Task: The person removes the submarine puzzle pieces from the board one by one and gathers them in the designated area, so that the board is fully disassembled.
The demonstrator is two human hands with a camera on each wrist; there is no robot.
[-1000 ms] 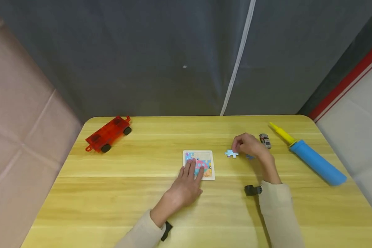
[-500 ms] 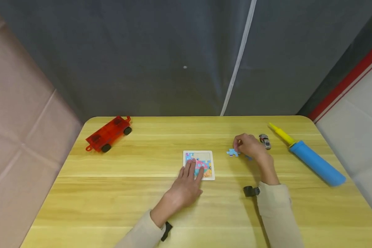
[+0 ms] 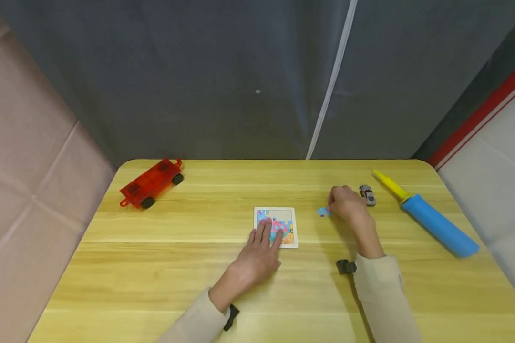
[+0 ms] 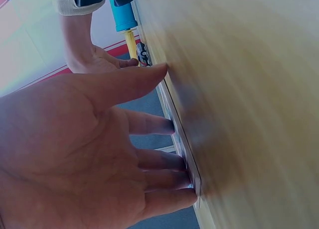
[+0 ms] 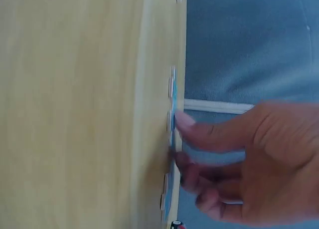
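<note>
My left hand [image 3: 256, 261] rests with straight fingers on a small square jigsaw puzzle in a white frame [image 3: 295, 236], and its fingertips press the pieces. In the left wrist view the fingertips [image 4: 174, 161] lie along the frame's edge. To the right, my right hand [image 3: 347, 205] is bent over a blue puzzle piece [image 3: 322, 211], thumb and curled fingers at the piece's right end. The right wrist view shows the thumb on the blue piece [image 5: 173, 92] low at the tabletop. A second blue piece [image 5: 168, 196] lies beyond the fingers there; in the head view the hand hides it.
A silver toy car [image 3: 367, 195] stands just right of the right hand. Further right lies a blue pump with a yellow nozzle [image 3: 437, 224]. A red toy wagon [image 3: 152, 183] sits at the table's back left. A dark curtain [image 3: 206, 85] hangs behind the table [image 3: 154, 267].
The blue piece has slid and turned slightly to the right with my right hand's fingers. The second piece has gone out of sight behind that hand. My left hand stays on the puzzle.
</note>
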